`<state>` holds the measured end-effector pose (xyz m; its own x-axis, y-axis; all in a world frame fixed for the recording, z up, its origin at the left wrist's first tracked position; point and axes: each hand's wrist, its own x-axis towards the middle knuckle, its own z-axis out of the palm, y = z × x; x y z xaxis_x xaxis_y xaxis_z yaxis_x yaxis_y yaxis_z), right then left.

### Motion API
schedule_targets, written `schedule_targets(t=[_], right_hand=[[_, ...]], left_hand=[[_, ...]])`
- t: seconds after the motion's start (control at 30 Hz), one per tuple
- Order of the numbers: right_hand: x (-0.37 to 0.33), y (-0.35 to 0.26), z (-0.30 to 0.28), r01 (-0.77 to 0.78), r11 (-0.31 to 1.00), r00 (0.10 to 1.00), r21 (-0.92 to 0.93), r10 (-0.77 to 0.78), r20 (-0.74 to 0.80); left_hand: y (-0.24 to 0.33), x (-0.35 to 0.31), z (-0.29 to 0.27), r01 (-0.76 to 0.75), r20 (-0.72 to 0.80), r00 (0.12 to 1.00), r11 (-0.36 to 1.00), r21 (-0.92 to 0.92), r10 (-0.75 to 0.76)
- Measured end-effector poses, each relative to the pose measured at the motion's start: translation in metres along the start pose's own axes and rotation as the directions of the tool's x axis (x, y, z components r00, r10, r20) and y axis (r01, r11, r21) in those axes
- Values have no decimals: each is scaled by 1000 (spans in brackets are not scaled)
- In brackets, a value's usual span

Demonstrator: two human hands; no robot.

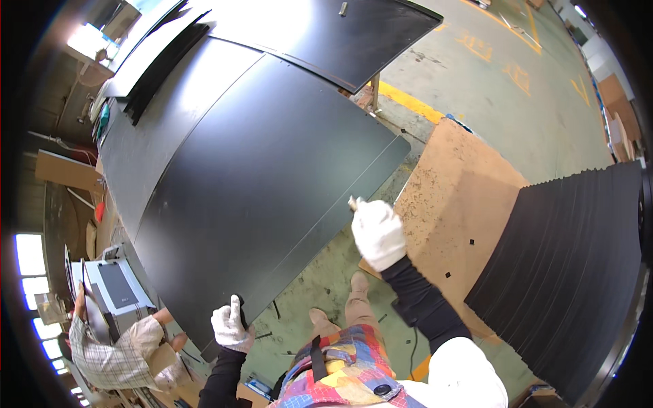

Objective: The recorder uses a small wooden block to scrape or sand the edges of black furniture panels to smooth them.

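Right now my right fingers (376, 230), in a white knit glove, are clenched around a small pale object (352, 202) whose tip pokes out on the left side. They hover at the near right edge of a large, flat, matte black sheet (252, 170) — whether the tip touches it, I cannot tell. A thin, straight pale line (326, 209) runs along that sheet close to the same edge.

My left fingers (228, 326), gloved in white too, are at the sheet's near edge, left of my right ones, thumb pointing up. Something black shows beside the thumb, but I cannot tell whether they grip it.

The sheet lies across a wide grey surface (129, 153) that shows on its left. At the far end is a glossy black panel (381, 44); far left, a stack of thin dark panels (160, 75). To my right — on a tan, speckled flat board (449, 183) — sits a fanned pile of black sheets (564, 272). Near left, a person in a checked shirt (112, 353) bends forward.
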<state>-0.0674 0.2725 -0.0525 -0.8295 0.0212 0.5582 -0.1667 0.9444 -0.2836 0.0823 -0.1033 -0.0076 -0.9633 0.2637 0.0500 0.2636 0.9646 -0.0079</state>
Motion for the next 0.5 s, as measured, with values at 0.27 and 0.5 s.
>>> schedule_targets(t=[0.27,0.5], right_hand=[[4,-17,-28,-192,918,981,346,185,52],[-40,-87,-22,255,966,966,-30,-254,45]], left_hand=[[-7,9,-8,-3,126,992,996,-92,15],[-6,-1,-1,-84,-64,995,985,-151,75]])
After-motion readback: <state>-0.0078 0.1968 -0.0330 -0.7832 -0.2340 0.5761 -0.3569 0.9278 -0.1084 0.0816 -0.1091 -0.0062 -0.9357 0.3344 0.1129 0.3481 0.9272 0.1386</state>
